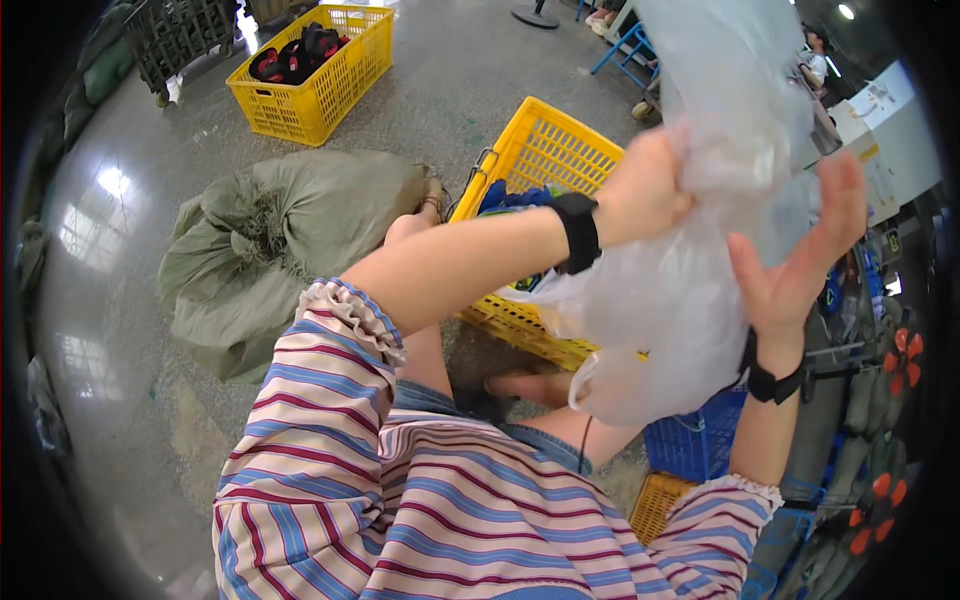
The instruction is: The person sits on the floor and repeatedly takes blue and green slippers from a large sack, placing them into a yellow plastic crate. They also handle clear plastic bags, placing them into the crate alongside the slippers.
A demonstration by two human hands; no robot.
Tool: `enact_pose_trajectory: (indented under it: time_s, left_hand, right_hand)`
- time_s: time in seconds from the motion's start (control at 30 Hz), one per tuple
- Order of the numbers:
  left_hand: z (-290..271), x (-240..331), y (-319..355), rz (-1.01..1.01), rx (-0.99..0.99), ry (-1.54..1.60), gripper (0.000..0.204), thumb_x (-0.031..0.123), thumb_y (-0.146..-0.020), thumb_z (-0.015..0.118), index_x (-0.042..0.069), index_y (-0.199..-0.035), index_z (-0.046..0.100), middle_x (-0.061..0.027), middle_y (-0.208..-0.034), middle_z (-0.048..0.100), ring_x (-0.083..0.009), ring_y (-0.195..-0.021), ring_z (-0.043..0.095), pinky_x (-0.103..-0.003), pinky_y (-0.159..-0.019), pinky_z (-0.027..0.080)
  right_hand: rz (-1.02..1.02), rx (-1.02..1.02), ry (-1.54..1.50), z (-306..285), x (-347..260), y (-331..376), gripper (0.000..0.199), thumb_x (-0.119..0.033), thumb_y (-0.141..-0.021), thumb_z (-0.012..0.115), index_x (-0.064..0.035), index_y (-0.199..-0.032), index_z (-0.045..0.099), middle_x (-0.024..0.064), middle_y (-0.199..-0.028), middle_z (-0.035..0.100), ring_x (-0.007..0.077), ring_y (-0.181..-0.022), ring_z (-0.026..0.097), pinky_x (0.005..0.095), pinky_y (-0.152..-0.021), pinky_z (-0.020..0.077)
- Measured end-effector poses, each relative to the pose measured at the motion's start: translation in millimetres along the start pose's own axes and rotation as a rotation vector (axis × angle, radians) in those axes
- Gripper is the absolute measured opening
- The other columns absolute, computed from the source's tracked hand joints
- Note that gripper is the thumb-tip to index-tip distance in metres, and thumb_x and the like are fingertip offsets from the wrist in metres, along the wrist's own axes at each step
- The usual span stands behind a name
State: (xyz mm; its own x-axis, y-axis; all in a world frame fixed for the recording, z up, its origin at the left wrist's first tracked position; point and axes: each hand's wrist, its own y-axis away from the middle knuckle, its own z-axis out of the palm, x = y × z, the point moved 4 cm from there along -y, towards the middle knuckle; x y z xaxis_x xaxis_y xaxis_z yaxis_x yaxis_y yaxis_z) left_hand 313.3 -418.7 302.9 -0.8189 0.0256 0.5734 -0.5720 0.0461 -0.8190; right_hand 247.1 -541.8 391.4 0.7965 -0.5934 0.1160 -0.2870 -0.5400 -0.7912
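Observation:
A large translucent plastic bag point(660, 310) hangs in front of me, its upper part stretching up past the top of the view. My left hand point(648, 188) is closed around the gathered middle of the bag, slightly blurred. On the bag's right side, my right hand point(800, 262) is raised with its fingers apart, close beside the plastic; whether it touches is hard to tell. Behind the bag stands a yellow plastic crate point(560, 135) with dark blue items point(515, 198) inside. The lower bag covers part of that crate. What the bag contains, if anything, cannot be made out.
A stuffed olive-green sack point(340, 205), tied at its mouth, lies on the floor at left. Farther back is another yellow crate point(345, 95) holding black and red items. Blue point(697, 437) and orange point(657, 503) crates sit low at right, near a white table point(900, 125). Someone point(815, 65) is at far right.

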Motion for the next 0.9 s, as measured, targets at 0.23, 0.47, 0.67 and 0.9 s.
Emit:
enact_pose_trajectory:
  time_s: [0.23, 0.47, 0.67, 0.9]
  left_hand:
    - [10.1, -19.3, 62.5, -0.168, -0.141, 0.01, 0.047, 0.012, -0.067, 0.067, 0.006, -0.111, 0.055, -0.0191, -0.111, 0.055, -0.0352, -0.103, 0.052, -0.039, -0.087, 0.042]
    - [-39.3, -29.2, 109.3, -0.144, -0.053, 0.014, 0.034, 0.023, -0.069, 0.066, 0.003, -0.096, 0.062, -0.0171, -0.097, 0.062, -0.0315, -0.09, 0.059, -0.037, -0.081, 0.046]
    - [-167.7, -12.8, 134.5, -0.398, -0.397, -0.252, 0.045, 0.03, -0.076, 0.066, 0.004, -0.111, 0.056, -0.0163, -0.104, 0.059, -0.0315, -0.095, 0.057, -0.036, -0.085, 0.045]
    - [-465.5, -95.1, 362.1, -1.116, -0.487, -1.293, 0.038, 0.014, -0.079, 0.053, 0.002, -0.115, 0.052, -0.0157, -0.116, 0.055, -0.033, -0.116, 0.045, -0.043, -0.093, 0.039]
  right_hand:
    - [0.035, -0.446, -0.301, 59.2, -9.0, 21.3, 0.108, -0.061, -0.057, 0.073, -0.0103, -0.141, 0.027, 0.024, -0.147, 0.009, 0.0404, -0.133, 0.022, 0.0445, -0.102, 0.0304]
    - [0.178, -0.556, -0.657, 103.5, -41.5, 35.4, 0.071, -0.019, -0.066, 0.078, -0.0059, -0.126, 0.043, 0.02, -0.132, 0.036, 0.0323, -0.117, 0.044, 0.0375, -0.093, 0.039]
    - [0.512, -0.5, -0.52, 142.7, 42.9, 83.6, 0.055, 0.0, -0.066, 0.068, -0.002, -0.118, 0.048, 0.0078, -0.098, 0.056, 0.0179, -0.092, 0.055, 0.0282, -0.085, 0.0421]
    - [0.827, -0.159, 0.027, 4.8, 297.1, 239.4, 0.068, -0.003, -0.072, 0.066, 0.006, -0.131, 0.035, 0.0195, -0.129, 0.046, 0.0252, -0.122, 0.043, 0.0331, -0.104, 0.0297]
